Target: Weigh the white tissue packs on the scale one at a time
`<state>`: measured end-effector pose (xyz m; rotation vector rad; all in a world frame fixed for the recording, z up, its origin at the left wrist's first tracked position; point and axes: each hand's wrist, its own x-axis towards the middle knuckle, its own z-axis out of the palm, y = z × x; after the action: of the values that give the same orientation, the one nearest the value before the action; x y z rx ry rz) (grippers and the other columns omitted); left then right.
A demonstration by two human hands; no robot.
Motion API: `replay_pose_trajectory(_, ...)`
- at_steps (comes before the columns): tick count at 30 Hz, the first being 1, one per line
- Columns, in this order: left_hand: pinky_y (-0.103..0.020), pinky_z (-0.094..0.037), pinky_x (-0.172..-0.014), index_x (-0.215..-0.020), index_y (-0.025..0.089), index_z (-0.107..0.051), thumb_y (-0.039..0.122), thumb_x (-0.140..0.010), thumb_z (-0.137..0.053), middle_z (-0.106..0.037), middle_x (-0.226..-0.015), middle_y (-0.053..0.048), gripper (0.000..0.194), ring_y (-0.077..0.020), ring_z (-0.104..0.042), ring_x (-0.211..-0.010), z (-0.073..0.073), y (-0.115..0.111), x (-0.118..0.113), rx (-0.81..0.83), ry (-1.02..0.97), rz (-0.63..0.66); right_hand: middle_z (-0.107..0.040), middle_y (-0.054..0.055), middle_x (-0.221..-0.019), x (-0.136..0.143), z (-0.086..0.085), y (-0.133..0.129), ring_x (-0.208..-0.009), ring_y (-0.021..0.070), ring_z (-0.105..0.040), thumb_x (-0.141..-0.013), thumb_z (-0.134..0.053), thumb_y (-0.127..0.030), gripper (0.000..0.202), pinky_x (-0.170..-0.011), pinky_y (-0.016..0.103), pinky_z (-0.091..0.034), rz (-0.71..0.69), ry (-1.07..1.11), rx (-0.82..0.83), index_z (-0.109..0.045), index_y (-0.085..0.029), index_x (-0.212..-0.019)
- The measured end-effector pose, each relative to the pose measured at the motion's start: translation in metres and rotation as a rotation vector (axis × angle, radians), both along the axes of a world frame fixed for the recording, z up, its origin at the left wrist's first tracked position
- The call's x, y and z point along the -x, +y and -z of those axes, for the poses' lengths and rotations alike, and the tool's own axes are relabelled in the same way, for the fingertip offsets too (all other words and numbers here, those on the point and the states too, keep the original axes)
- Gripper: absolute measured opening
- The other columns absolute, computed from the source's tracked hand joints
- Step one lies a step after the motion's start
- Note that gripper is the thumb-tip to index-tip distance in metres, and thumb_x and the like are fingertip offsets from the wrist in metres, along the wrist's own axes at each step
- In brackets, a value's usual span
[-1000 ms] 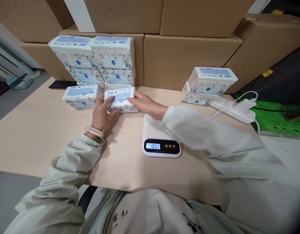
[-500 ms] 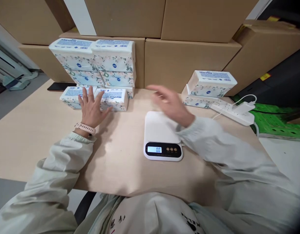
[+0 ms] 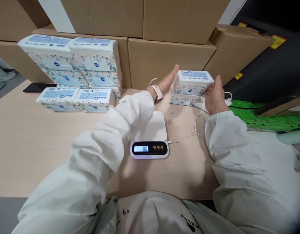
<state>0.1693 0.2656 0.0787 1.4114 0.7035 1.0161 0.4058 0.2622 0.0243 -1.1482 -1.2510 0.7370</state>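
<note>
My left hand (image 3: 167, 84) and my right hand (image 3: 215, 96) press on the two ends of the upper tissue pack (image 3: 194, 87) at the right back of the table. That pack is white with a floral print and blue lettering, and it sits over a lower tissue pack (image 3: 181, 100). Some of my fingers are hidden behind the pack. Under my left forearm lies a white kitchen scale (image 3: 152, 128) with a bare plate, its lit display reading 0.0.
Several stacked tissue packs (image 3: 91, 60) stand at the left back, with two front piles (image 3: 93, 100) before them. A phone (image 3: 39, 87) lies beside them. Cardboard boxes (image 3: 169, 61) line the back. A white cable (image 3: 196, 125) runs from the scale toward a power strip (image 3: 200, 102).
My left hand has left the left-hand packs and crossed to the right-hand pile. My right hand has moved right to the pack's other end. The view has turned right.
</note>
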Motion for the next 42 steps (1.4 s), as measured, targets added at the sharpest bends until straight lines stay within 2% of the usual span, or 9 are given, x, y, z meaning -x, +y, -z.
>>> replay_pose_trajectory(3,-0.055,-0.041,-0.127,-0.142,0.013,-0.068,0.053,-0.118,-0.020,-0.066,-0.153,-0.010,0.066,-0.0335,-0.040,-0.161,-0.018,-0.027,0.007,0.129,0.010,0.136,-0.070,0.004,-0.150,0.025,-0.009,-0.032,-0.147,0.0211,-0.058,-0.106,-0.032,-0.071,0.062,-0.130,0.050,-0.042,-0.024,0.072,0.011,-0.063,-0.026,-0.135)
replay_pose_trajectory(8,-0.061,-0.040,-0.130,-0.137,0.026,-0.076,0.069,-0.109,-0.047,-0.068,-0.150,-0.004,0.059,-0.0364,-0.039,-0.162,-0.037,-0.135,0.100,-0.016,0.069,0.034,-0.049,-0.007,-0.171,0.081,-0.031,-0.140,-0.166,0.0185,-0.037,-0.107,-0.047,-0.064,0.052,-0.140,0.044,-0.030,-0.268,0.037,-0.077,-0.055,-0.040,-0.152)
replay_pose_trajectory(12,-0.065,-0.027,-0.136,-0.149,0.035,-0.068,0.086,-0.098,-0.050,-0.054,-0.165,-0.003,0.074,-0.0384,-0.031,-0.166,-0.010,-0.213,0.163,0.070,0.171,-0.077,-0.037,-0.006,-0.179,0.119,-0.016,-0.202,-0.171,0.0228,-0.026,-0.107,-0.052,-0.060,0.064,-0.142,0.052,-0.028,-0.503,-0.015,0.081,-0.038,-0.041,-0.167)
replay_pose_trajectory(15,-0.064,-0.022,-0.138,-0.158,0.038,-0.060,0.082,-0.102,-0.041,-0.043,-0.173,-0.001,0.073,-0.0355,-0.027,-0.168,0.021,-0.241,0.186,0.113,0.226,-0.087,-0.036,-0.005,-0.179,0.130,0.010,-0.219,-0.170,0.0250,-0.027,-0.109,-0.050,-0.056,0.065,-0.137,0.055,-0.037,-0.588,-0.006,0.177,-0.032,-0.043,-0.170)
replay_pose_trajectory(18,-0.064,-0.018,-0.139,-0.164,0.041,-0.051,0.075,-0.107,-0.041,-0.035,-0.177,0.002,0.067,-0.0324,-0.022,-0.170,0.048,-0.250,0.195,0.071,0.252,-0.139,-0.041,-0.001,-0.177,0.125,0.036,-0.226,-0.168,0.0260,-0.033,-0.110,-0.051,-0.054,0.063,-0.138,0.058,-0.034,-0.493,-0.054,0.132,-0.036,-0.040,-0.169)
replay_pose_trajectory(20,-0.061,-0.019,-0.140,-0.164,0.041,-0.051,0.069,-0.109,-0.045,-0.034,-0.178,0.002,0.062,-0.0302,-0.024,-0.170,0.064,-0.252,0.197,-0.004,0.208,-0.295,-0.046,0.002,-0.174,0.117,0.049,-0.232,-0.165,0.0271,-0.040,-0.109,-0.053,-0.052,0.059,-0.139,0.059,-0.031,-0.316,-0.111,0.034,-0.045,-0.035,-0.165)
replay_pose_trajectory(24,-0.052,-0.044,-0.128,-0.147,0.034,-0.068,0.058,-0.108,-0.057,-0.058,-0.162,-0.005,0.047,-0.0288,-0.052,-0.154,0.090,-0.253,0.198,-0.064,0.037,-0.654,-0.071,0.010,-0.148,0.105,0.060,-0.236,-0.142,0.0295,-0.065,-0.108,-0.051,-0.050,0.049,-0.128,0.063,-0.043,0.094,-0.100,-0.160,-0.066,-0.023,-0.146)
replay_pose_trajectory(28,-0.039,-0.057,-0.109,-0.125,0.027,-0.078,0.056,-0.104,-0.063,-0.072,-0.143,-0.008,0.038,-0.0262,-0.066,-0.138,0.095,-0.254,0.197,-0.043,-0.041,-0.698,-0.079,0.012,-0.119,0.105,0.055,-0.226,-0.116,0.0277,-0.076,-0.106,-0.050,-0.051,0.047,-0.112,0.061,-0.054,0.348,0.023,-0.279,-0.072,-0.016,-0.127)
replay_pose_trajectory(42,-0.037,-0.057,-0.105,-0.119,0.025,-0.077,0.057,-0.102,-0.066,-0.074,-0.139,-0.009,0.038,-0.0249,-0.068,-0.131,0.091,-0.253,0.196,-0.013,-0.051,-0.672,-0.079,0.010,-0.114,0.103,0.058,-0.224,-0.108,0.0275,-0.076,-0.104,-0.053,-0.055,0.046,-0.101,0.056,-0.057,0.322,0.020,-0.233,-0.073,-0.019,-0.124)
